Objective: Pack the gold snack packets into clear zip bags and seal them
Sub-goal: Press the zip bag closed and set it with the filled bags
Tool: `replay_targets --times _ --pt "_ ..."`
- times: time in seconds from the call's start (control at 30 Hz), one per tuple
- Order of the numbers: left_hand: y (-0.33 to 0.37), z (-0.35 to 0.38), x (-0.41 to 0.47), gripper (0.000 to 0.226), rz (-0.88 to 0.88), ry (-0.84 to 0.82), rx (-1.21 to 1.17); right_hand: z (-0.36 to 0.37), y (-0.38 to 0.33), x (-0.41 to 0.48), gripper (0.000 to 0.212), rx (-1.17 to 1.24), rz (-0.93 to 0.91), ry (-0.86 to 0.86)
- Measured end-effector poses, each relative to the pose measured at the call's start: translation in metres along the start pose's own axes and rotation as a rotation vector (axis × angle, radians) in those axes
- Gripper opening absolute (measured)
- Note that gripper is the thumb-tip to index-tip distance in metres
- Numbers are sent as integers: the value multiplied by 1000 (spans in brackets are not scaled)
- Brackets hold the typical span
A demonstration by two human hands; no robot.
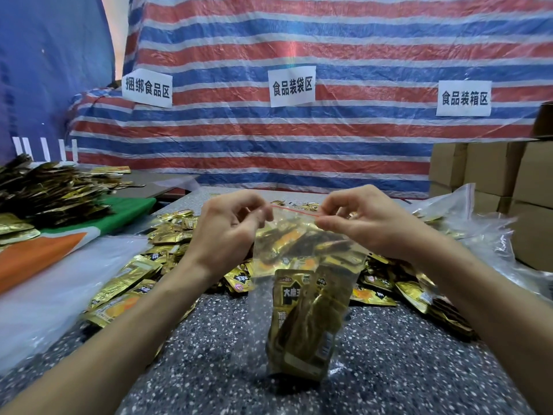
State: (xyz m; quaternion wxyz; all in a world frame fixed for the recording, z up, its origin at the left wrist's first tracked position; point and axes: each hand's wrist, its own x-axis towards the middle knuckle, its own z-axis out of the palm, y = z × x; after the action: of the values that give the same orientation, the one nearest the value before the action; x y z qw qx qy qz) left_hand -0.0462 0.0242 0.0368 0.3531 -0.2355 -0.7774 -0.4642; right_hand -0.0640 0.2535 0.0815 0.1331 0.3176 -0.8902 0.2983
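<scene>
Both hands, left hand (227,232) and right hand (368,223), pinch the zip bag (302,265) top edge; packets (302,324) sit inside, above the table (389,369).

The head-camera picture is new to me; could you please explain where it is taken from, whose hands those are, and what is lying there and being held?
No machine here: a person wears the camera on the head, so the picture looks forward and down at their own bare hands. The left hand and right hand pinch the red-lined top of a clear zip bag with gold snack packets inside. More loose packets lie heaped on the speckled table; cardboard boxes stand at the right.
</scene>
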Motion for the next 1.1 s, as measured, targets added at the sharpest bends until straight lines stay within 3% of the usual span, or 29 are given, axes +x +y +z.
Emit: replay_targets --times 1.1 --pt "-21 -15 -4 28 -80 5 7 -22 45 -31 15 3 62 -3"
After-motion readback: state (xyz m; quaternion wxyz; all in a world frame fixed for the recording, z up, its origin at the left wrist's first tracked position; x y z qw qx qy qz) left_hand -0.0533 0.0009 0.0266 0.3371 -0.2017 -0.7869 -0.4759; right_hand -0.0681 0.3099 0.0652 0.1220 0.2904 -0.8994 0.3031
